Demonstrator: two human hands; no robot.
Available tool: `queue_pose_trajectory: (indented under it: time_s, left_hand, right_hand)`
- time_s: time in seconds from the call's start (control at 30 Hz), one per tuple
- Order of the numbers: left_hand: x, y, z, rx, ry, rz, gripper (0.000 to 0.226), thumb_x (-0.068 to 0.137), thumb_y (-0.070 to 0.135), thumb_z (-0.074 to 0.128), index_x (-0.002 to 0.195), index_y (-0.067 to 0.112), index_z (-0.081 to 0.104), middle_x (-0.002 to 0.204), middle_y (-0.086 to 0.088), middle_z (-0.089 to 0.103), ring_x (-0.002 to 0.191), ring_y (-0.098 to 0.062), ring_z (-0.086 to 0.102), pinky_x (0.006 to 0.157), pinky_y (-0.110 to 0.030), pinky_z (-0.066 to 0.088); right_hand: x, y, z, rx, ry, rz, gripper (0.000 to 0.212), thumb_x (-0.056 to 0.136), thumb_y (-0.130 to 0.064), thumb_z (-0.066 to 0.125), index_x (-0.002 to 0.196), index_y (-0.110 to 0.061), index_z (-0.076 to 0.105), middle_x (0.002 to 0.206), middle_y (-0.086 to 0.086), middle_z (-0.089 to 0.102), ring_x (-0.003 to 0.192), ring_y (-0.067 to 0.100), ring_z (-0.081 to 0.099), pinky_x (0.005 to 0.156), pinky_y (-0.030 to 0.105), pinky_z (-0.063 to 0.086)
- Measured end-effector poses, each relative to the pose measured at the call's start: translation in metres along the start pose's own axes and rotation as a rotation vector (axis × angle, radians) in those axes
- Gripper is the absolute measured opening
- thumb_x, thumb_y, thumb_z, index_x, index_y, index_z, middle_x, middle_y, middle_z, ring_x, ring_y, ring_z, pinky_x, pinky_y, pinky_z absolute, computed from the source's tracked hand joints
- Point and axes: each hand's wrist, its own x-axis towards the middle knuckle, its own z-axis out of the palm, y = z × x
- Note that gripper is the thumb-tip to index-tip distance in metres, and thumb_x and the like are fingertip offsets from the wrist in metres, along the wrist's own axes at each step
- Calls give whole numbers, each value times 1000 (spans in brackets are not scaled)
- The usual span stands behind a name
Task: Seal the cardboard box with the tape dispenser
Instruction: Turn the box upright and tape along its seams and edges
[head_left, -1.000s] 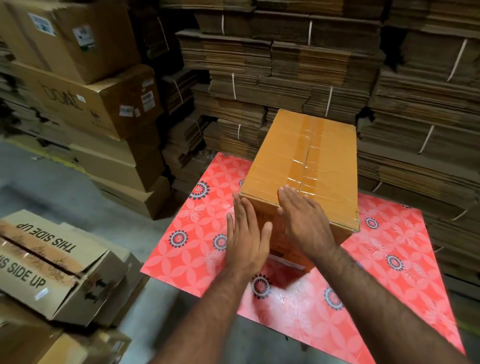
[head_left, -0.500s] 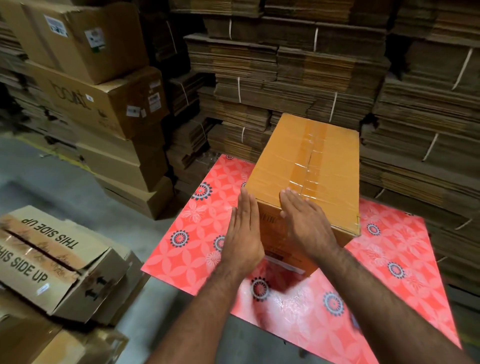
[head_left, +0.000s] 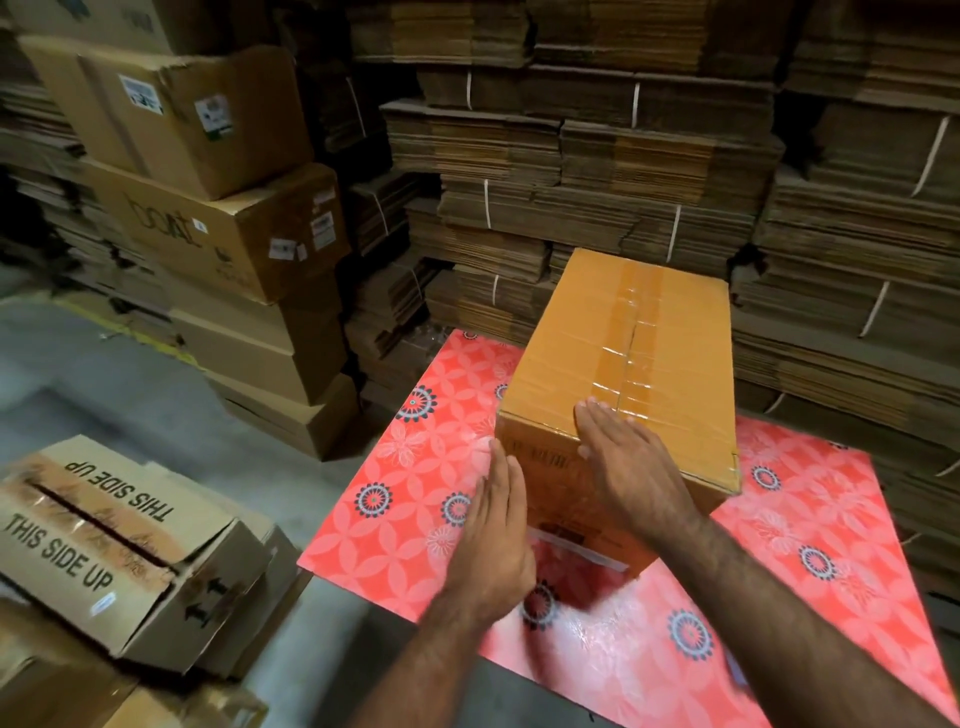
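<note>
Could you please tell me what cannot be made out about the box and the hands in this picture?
- Tape dispenser: not seen anywhere in the head view.
- Cardboard box: near end face partly hidden by the right hand and left hand; its print is blurred.
- Far end and right side of the box: turned away.
- Table: near right corner cut off by the frame edge.

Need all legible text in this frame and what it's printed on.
"THIS SIDE UP": twice, on both top flaps of the open carton lower left.
"boAt": brand scrawl on the stacked brown box at left.
Stickers on the stacked boxes: too small.
Dark print on the orange box near face: blurred, unreadable.
</note>
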Motion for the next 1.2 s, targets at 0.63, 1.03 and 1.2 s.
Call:
queue_pose_trajectory:
  time_s: [0.63, 1.03, 1.2]
  left_hand:
    - [12, -36, -36, 26, 65, 298, 55, 79, 10, 49, 132, 0, 60, 152, -15, 43, 130, -27, 56, 109, -38, 40]
    - [101, -65, -68, -19, 67, 413, 59, 88, -13, 56, 142, 9, 54, 149, -10, 50, 138, -31, 46, 113, -52, 39]
    - [106, -68, -79, -19, 5, 480, 61, 84, -11, 59, 142, 7, 53, 149, -11, 50, 142, -33, 39, 116, -45, 33]
  right_hand:
    - [-3, -6, -6, 54, 12, 18, 53, 106, -31, 32, 156, -17, 21, 163, 0, 20, 150, 13, 15, 119, 32, 11]
    - [-3, -3, -2, -31, 27, 8, 71, 91, -26, 54, 155, -17, 25, 162, -1, 24, 149, 12, 21, 119, 31, 14]
    - [-4, -6, -5, -27, 8, 28, 78, 87, -27, 57, 156, -19, 22, 163, -1, 23, 149, 12, 20, 119, 32, 12]
